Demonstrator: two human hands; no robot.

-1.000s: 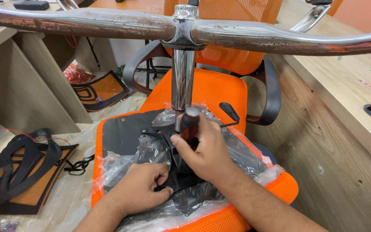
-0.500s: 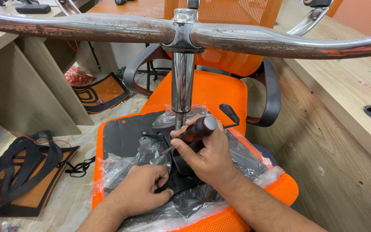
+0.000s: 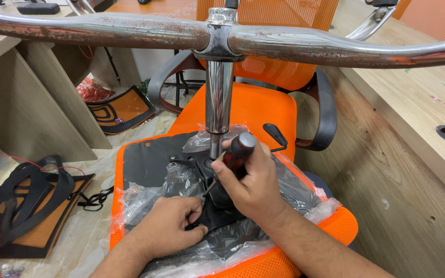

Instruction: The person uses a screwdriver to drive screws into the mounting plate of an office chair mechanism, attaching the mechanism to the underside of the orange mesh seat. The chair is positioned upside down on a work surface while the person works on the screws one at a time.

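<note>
We've got the right hand point(image 3: 248, 185) clenched round a screwdriver point(image 3: 233, 154) with a red and black handle, shaft angled down-left toward the black mounting plate point(image 3: 150, 162) on the underside of the upturned orange seat point(image 3: 284, 257). The left hand point(image 3: 168, 226) is pinched on something small at the near edge of that plate, fingers closed; we can't tell what it is, likely a screw or washer.

The seat lies flat on another orange chair point(image 3: 253, 110), not on a table, with the chrome column point(image 3: 218, 98) rising from its middle and the rusty chrome base arms point(image 3: 336, 49) spreading across the top of the view.

Risks as we see them:
- The tip sits close to the left fingers; a slip off the screw head would drive it into them.
- Loose clear plastic wrap point(image 3: 181, 180) bunches round the plate, hides holes and could catch under the tip.
- The shaft is tilted, not square to the plate, so cam-out or a cross-threaded screw is likely.
- The seat rests on a cushion with the heavy base overhead; hard pushing could rock or tip it.
- A dropped small part would vanish into the wrap.
</note>
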